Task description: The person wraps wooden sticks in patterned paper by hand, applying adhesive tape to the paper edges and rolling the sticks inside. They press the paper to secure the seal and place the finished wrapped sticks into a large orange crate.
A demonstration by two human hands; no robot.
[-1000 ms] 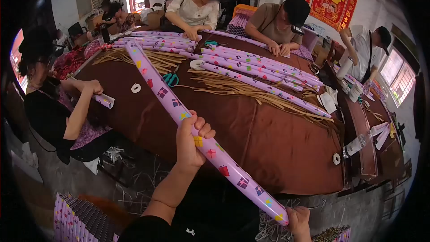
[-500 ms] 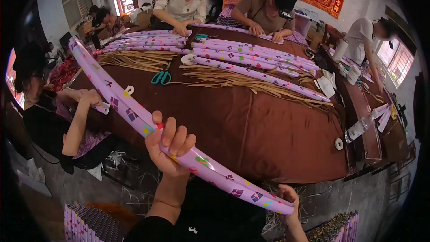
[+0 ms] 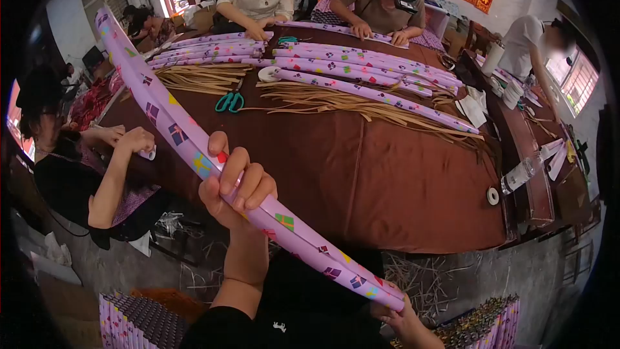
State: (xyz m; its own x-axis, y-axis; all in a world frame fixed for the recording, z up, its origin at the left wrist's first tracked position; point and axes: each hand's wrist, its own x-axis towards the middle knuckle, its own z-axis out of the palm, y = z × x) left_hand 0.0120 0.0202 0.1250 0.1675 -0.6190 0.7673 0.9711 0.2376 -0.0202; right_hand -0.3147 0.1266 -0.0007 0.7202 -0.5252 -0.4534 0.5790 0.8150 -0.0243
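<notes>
A long roll of pink-purple wrapping paper (image 3: 177, 132), printed with small gift boxes, slants across the view from upper left to lower right. My left hand (image 3: 239, 178) is closed around its middle, fingers wrapped over the top. At the lower end, my right hand (image 3: 397, 317) is cupped against the roll's tip with its fingers curled; part of that hand is hidden. The roll is held above the near edge of the brown-covered table (image 3: 310, 174).
Finished-looking rolls (image 3: 361, 64) and brown strips (image 3: 323, 103) lie across the table, with teal scissors (image 3: 229, 101) and a tape roll (image 3: 493, 196). Several people work around it. Stacked rolls (image 3: 142, 320) stand below left, more (image 3: 494, 323) below right. Paper scraps (image 3: 426, 278) litter the floor.
The roll's upper end has risen slightly. My right hand has shifted left and down, from beside the lower end to cupping its tip. The view has moved a little.
</notes>
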